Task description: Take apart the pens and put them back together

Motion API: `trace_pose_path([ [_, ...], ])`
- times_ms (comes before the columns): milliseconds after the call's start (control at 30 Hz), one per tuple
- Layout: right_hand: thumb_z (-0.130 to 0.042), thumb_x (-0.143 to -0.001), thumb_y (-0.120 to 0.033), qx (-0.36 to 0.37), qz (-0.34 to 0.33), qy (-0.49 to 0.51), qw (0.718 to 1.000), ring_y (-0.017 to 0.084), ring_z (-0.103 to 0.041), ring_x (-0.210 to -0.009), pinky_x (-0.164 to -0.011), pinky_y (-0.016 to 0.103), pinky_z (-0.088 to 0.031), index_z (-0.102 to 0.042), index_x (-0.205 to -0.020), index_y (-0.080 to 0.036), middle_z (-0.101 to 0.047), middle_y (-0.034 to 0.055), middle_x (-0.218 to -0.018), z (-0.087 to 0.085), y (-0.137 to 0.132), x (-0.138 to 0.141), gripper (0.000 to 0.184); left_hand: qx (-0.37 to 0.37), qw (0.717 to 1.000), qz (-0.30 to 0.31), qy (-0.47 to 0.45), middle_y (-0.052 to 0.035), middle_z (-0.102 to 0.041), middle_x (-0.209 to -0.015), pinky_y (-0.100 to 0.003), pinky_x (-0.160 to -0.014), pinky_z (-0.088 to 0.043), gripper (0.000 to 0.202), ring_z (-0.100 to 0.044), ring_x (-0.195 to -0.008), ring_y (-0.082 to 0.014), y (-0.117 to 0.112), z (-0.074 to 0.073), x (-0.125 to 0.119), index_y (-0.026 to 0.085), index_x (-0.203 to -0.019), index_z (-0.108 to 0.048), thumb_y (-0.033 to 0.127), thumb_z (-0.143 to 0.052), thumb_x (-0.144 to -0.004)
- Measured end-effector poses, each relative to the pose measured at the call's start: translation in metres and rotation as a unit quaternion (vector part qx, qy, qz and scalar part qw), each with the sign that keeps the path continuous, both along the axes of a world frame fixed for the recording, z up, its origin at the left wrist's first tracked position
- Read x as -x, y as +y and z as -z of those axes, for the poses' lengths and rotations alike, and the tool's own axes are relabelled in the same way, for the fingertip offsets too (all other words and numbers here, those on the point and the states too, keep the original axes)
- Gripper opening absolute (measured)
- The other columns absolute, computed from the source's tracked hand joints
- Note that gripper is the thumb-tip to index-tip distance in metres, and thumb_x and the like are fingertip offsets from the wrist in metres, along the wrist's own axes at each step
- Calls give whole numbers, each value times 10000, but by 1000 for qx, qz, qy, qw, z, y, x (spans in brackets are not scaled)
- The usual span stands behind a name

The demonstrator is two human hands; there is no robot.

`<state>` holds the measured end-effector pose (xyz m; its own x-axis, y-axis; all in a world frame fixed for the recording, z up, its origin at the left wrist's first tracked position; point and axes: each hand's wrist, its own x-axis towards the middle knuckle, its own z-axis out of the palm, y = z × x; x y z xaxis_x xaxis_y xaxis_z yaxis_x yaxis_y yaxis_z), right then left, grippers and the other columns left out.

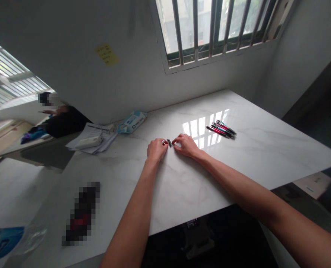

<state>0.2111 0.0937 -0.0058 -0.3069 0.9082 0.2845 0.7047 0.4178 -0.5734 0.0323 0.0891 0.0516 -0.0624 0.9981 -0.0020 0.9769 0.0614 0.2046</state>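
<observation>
My left hand point(155, 149) rests on the marbled white table point(179, 186) with its fingers curled in a pinch. Something small and pale shows at its fingertips, too small to name. Just right of them is a short black piece point(169, 143) that looks like part of a pen; whether a finger touches it I cannot tell. From the other side my right hand point(186, 145) comes close to the piece, thumb and forefinger bent together. What they hold, if anything, is hidden. Farther right lies a bunch of pens point(222, 129), several side by side, with red, black and light blue barrels.
A blue and white wipes pack point(133, 121) lies by the wall, beside papers point(104, 130) with a white box point(89, 142) on them. A blurred-out dark object point(83, 214) and a blue plastic package point(5, 242) are at left. Another person point(67, 121) sits beyond the papers.
</observation>
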Motion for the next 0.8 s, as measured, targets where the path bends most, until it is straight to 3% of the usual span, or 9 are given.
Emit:
trace_pose_path([
  [267,-659,-1006,-323,-9,6,-2,1000,269,-632,-1088,-1005,382,-462,-840,-1172,-267,-715,103,-1160,0,-3,2,252,-9,1000,-8,-5,-121,-829,-1058,-349,-844,-513,220,-751,-993,-302,-9,1,-2,314,-1024,-848,340,-657,-918],
  [633,-646,-1016,-325,-9,4,-8,1000,274,-632,-1098,-1005,388,-460,-831,-1204,-271,-712,105,-1166,0,-4,6,269,-31,999,-8,11,-116,-829,-1040,-336,-799,-509,212,-747,-954,-294,-1,9,0,318,-1016,-845,413,-679,-924],
  [800,-668,-995,-301,-6,-3,8,1000,271,-642,-1092,-1010,393,-477,-820,-1197,-253,-713,105,-1162,0,-2,4,258,-69,995,16,-67,-84,-819,-981,-332,-838,-505,200,-729,-923,-271,-11,4,0,292,-1030,-826,402,-698,-922],
])
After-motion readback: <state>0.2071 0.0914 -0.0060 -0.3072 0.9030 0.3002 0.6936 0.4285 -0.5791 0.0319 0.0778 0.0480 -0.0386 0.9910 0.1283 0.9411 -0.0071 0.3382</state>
